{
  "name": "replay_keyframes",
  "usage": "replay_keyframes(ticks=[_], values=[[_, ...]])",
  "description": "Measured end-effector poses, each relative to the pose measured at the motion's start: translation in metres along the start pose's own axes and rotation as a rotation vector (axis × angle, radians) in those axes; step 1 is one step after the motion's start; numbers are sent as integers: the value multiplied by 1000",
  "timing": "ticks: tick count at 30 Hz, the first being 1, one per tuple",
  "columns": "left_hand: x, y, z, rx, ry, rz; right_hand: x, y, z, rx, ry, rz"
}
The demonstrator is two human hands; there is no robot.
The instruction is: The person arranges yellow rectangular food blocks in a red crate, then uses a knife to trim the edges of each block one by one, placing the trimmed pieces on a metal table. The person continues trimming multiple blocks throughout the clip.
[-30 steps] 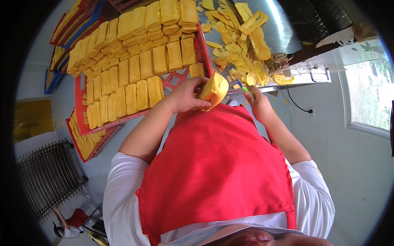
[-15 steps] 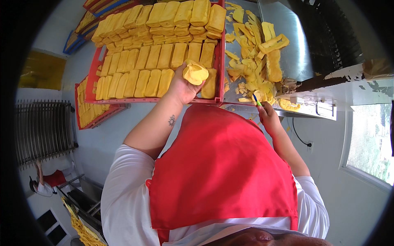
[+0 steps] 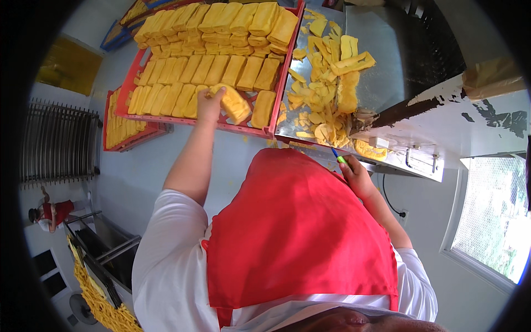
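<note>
1. The left hand (image 3: 210, 104) is gripping a yellow loaf (image 3: 234, 105) near one end, and the loaf is sitting tilted over the front gap of the red crate (image 3: 286, 71). Whether its lower end is touching the crate is hard to tell, as the outline is blurring.
2. Too firm a pinch could be denting or tearing the loaf, since it is looking soft and the fingers are holding only one end.
3. The row of loaves (image 3: 166, 100) and a corner loaf (image 3: 263, 109) are hemming in the gap; a slanted entry could be scraping or shoving either.
4. The crate's front rim is standing in the way of any low approach.
5. The right hand (image 3: 355, 176) is closing around a small tool (image 3: 337, 155), apparently a knife; with its tip pointing outward, a careless swing could be nicking something.
6. Scraps (image 3: 318, 116) are crowding the counter (image 3: 381, 66) up to its front edge, so a bump could be spilling them.
7. A black cord (image 3: 390, 202) is hanging beyond the right forearm.
</note>
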State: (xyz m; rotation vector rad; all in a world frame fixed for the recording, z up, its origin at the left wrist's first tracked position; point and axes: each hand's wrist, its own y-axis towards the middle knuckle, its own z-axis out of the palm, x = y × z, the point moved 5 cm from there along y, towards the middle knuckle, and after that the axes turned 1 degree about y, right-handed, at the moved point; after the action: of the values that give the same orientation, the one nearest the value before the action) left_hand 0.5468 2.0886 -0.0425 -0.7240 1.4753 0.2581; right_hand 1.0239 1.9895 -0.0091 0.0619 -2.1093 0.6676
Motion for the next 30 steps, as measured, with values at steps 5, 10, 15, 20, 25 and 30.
replay_keyframes(ticks=[5,10,15,20,25,30], values=[[-51,-16,18,78,1132,467,-13,-17,-6,69,-81,44],[-33,-37,70,77,1391,731,-13,-28,-19,71,-122,3],[70,-31,113,310,1077,263,-23,-42,-30,30,-91,19],[49,-43,105,344,1169,202,-40,-57,-33,10,90,67],[50,-33,71,318,226,195,-39,-61,-40,-6,73,74],[-44,-102,47,386,76,320,-38,-52,-45,4,2,-5]])
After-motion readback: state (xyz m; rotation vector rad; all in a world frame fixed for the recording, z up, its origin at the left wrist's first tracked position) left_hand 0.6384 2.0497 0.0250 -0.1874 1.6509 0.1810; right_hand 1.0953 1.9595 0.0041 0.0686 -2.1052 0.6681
